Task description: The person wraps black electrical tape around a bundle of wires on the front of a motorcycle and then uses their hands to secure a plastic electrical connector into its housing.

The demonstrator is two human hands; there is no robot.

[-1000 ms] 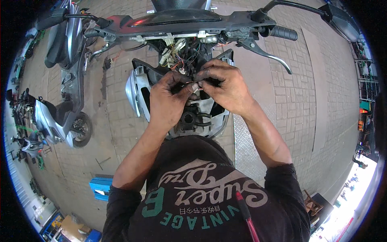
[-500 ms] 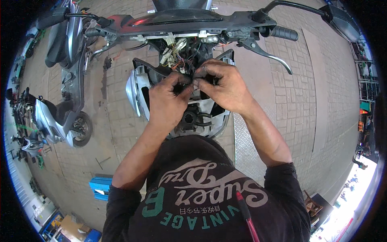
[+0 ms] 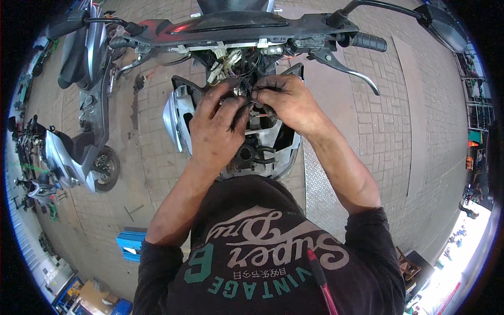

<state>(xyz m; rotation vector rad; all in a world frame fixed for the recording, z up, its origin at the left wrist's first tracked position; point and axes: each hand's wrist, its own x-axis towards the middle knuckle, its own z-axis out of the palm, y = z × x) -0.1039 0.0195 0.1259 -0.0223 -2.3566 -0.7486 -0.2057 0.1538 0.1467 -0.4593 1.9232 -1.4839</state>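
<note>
A scooter's stripped front end [image 3: 275, 147], with dark handlebar cover [image 3: 220, 31] and exposed wiring bundle with pale connectors [image 3: 226, 63], stands before me. My left hand [image 3: 216, 126] is in the opening below the connectors, fingers curled, blackened at the tips; what they grip is hidden. Just right of it, my right hand [image 3: 289, 105] pinches at the wiring, its fingertips close to those of the left; the item between them is too small to make out. A thin red wire [image 3: 261, 115] shows beneath the fingers, above the round steering opening [image 3: 245, 154].
Another silver scooter [image 3: 68, 157] and a dark scooter body part [image 3: 94, 110] are at the left. A blue object [image 3: 128, 244] lies on the paved floor at lower left. A diamond-plate strip [image 3: 325, 184] runs along my right. The brake lever [image 3: 357, 76] and mirror [image 3: 441, 29] project rightward.
My left hand has shifted up and its fingers now reach higher into the wiring. My right hand has moved slightly up, uncovering the thin red wire below the fingertips.
</note>
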